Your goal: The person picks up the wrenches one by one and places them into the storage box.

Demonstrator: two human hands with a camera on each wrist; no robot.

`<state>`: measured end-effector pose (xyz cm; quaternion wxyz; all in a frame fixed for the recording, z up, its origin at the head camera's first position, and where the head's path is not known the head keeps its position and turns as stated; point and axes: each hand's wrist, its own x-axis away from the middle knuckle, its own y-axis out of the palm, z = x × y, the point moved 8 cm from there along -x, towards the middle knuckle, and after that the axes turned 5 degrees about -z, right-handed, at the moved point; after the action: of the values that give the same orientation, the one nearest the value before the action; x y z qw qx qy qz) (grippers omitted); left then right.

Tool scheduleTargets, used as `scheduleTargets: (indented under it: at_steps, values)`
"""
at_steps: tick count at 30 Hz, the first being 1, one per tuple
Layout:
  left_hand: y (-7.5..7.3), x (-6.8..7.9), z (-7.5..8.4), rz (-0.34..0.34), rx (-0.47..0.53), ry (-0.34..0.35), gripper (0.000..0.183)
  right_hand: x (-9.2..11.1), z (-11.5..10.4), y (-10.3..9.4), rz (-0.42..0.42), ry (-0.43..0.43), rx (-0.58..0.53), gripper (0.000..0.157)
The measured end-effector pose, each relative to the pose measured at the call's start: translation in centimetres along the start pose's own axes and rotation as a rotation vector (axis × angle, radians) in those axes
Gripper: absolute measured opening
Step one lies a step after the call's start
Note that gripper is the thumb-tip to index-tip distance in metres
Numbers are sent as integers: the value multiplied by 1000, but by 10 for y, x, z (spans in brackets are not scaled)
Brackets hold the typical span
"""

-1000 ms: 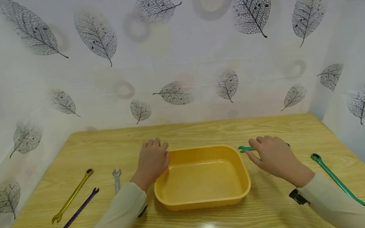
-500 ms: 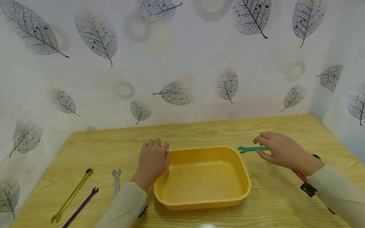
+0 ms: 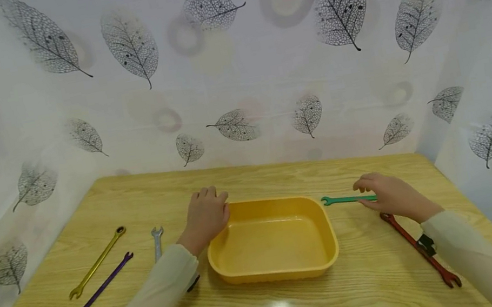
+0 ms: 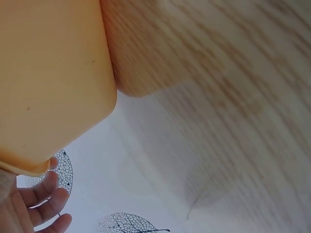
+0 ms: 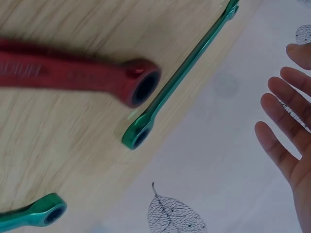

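Fingers (image 5: 272, 145) loose, right hand (image 3: 393, 196) risked skewing slim green metal wrench (image 3: 345, 199) — by brushing it. Left hand (image 3: 204, 217) gripped oblong yellow plastic tray (image 3: 272, 247).

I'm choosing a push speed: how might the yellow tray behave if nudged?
The yellow tray will probably slide rather than tip, being wide and low. It looks like thin plastic, so likely light. The left hand at its rim may resist.

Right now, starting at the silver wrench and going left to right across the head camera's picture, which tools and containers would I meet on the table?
Silver wrench → yellow tray → green wrench → red wrench.
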<state>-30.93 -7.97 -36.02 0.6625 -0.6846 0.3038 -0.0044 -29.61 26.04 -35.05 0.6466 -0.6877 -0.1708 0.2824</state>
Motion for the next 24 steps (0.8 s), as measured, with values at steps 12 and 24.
scheduleTargets:
  at_steps: [12, 24]
  values:
    - [0, -1, -7, -122, 42, -87, 20, 1, 35, 3, -56, 74, -177, 26]
    - [-1, 4, -4, -54, 28, -100, 19, 7, 58, 14, -97, 115, -227, 26]
